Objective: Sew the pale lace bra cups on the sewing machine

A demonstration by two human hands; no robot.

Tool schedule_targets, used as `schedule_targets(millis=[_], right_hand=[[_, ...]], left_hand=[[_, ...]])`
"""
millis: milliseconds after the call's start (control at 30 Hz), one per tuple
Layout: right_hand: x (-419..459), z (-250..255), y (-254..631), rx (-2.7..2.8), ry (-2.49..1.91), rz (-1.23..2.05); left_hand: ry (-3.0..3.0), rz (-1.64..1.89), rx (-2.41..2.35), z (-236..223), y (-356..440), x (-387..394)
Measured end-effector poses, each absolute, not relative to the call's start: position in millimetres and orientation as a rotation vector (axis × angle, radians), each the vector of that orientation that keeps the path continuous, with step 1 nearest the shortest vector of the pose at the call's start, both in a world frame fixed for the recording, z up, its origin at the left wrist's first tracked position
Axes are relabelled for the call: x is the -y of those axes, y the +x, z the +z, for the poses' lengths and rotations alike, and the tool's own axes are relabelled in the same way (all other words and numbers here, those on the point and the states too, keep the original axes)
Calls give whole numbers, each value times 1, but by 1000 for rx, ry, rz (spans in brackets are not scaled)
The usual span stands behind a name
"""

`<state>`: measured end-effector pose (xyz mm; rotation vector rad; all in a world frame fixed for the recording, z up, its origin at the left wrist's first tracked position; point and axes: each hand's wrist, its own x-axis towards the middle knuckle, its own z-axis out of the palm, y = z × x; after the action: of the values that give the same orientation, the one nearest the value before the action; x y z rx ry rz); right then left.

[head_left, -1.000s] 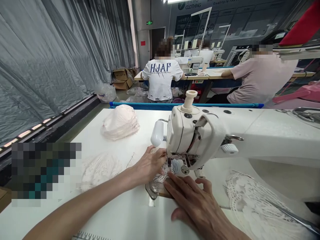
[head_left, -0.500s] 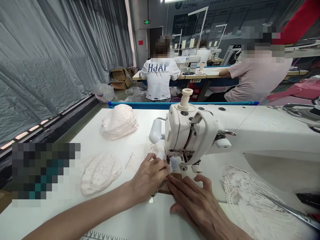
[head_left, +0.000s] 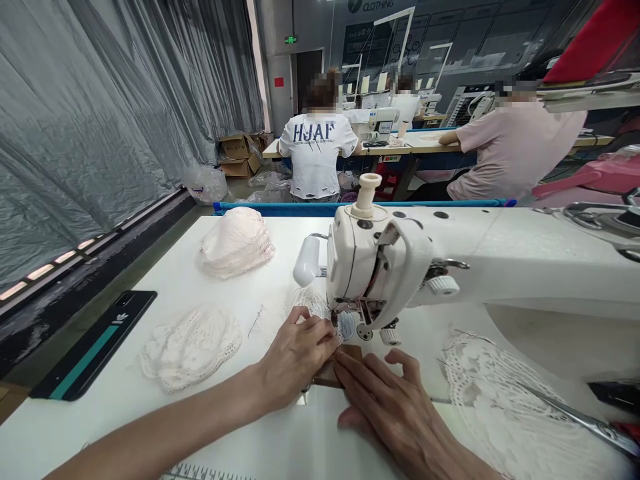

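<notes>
A white sewing machine stands on the white table. My left hand is curled, its fingertips pinching a white lace piece just left of the needle. My right hand lies flat with fingers stretched out, pressing the work down on the brown plate in front of the presser foot. The lace runs under the needle and out behind the machine head.
A stack of pale lace cups sits at the back left, another lace piece lies nearer left, and a lace pile sits at the right. A black phone rests on the left edge. Other people sit at machines behind.
The lace has fed back through the needle and now shows behind the machine head. My left hand closed tighter on it and both hands sit slightly farther back.
</notes>
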<state>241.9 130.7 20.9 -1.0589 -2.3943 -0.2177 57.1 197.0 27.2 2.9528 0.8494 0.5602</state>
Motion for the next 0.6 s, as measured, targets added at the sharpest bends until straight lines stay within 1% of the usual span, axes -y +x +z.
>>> schedule_targets(millis=[267, 600], right_hand=[[-131, 14, 241, 2356, -1052, -188], [-141, 22, 242, 2410, -1071, -207]], left_hand=[[2959, 568, -834, 23, 56, -195], [3051, 655, -883, 24, 59, -202]])
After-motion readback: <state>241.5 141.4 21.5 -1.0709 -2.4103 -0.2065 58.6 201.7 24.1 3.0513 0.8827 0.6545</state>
